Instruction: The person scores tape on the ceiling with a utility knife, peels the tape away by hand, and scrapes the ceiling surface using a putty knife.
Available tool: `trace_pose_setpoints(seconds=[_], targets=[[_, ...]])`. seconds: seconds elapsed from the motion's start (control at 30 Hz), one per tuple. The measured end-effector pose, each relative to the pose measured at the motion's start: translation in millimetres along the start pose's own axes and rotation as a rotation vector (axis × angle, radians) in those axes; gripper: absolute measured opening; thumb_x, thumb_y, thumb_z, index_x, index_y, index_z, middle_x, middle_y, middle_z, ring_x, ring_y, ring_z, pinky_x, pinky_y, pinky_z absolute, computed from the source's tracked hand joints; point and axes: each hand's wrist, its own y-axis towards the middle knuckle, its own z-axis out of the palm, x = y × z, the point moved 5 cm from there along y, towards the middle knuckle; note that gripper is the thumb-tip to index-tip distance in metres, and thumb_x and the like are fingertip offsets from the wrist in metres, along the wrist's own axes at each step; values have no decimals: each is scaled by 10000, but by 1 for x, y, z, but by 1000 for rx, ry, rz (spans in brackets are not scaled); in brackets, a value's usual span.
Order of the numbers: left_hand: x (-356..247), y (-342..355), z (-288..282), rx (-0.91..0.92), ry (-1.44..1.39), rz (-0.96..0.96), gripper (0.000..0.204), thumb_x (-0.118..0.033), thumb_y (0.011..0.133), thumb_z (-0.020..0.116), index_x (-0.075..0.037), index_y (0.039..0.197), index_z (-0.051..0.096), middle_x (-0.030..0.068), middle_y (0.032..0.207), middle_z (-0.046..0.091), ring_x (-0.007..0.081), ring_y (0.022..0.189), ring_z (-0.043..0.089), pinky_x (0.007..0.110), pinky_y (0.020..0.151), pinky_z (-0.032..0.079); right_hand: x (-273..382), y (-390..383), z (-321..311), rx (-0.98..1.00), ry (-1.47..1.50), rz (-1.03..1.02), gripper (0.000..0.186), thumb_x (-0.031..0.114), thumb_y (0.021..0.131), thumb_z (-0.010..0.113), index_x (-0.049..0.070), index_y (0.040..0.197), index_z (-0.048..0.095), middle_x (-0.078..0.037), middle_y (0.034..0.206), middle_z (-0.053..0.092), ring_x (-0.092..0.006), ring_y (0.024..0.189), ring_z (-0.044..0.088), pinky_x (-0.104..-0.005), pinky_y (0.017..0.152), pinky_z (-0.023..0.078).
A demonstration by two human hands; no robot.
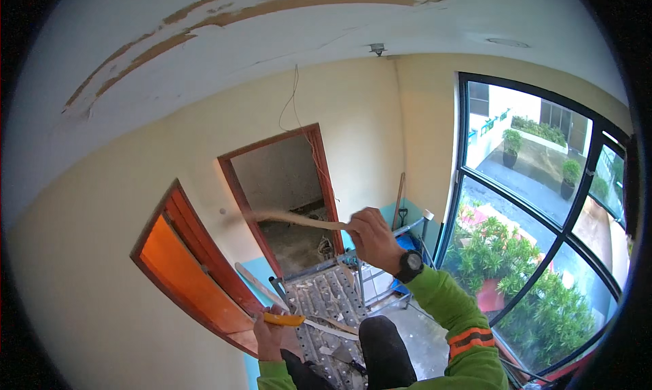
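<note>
My right hand (pixel 372 235) is raised in front of me, fingers closed on one end of a long, thin brownish strip (pixel 299 219) that stretches left, blurred at its far end. Lower left, my left hand (pixel 267 332) grips a yellow-handled tool (pixel 284 319). Beneath both hands is a perforated metal scaffold plank (pixel 312 288), littered with pale scraps and strips; a dark tool (pixel 353 363) lies near my knee. Overhead, the white ceiling (pixel 204 77) has long torn patches (pixel 326 4) exposing brown material beneath.
Scaffold rails (pixel 380 288) border the plank. An orange door (pixel 176 254) and an open doorway (pixel 278 172) with hanging wires (pixel 293 98) are in the cream wall. A tall window (pixel 523 193) fills the right. A long handle (pixel 399 200) leans in the corner.
</note>
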Motion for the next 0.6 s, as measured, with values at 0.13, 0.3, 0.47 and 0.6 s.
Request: trace_pose_setpoints(seconds=[0.13,0.3,0.47,0.6], targets=[[1,-4,7,14,53,39,310,-340,999,355,-54,1014,473,133,1032,571,308,976,583,578,879,419,-44,-52,-21,123,-205,183,249,-49,719,635,46,937,563,-128,903,556,-335,880,540,-436,783,460],[16,3,7,-41,-19,7,307,-322,1003,364,-37,1050,467,149,1056,566,298,980,587,535,885,448,-108,-111,-80,363,-557,359,184,17,743,593,57,922,597,-147,931,548,-340,898,530,-451,822,435],[24,17,-10,105,-81,-24,316,-293,1010,354,-9,1095,463,157,1059,562,304,981,585,524,922,445,-74,-15,-69,136,-359,384,189,54,792,619,47,981,629,-154,1005,596,-363,959,546,-442,841,434],[24,11,7,157,319,167,356,-295,1019,314,7,1092,489,144,1014,579,280,962,593,488,873,467,10,135,-43,-221,-54,65,214,51,819,642,41,1032,622,-145,1000,609,-341,963,587,-392,810,488]])
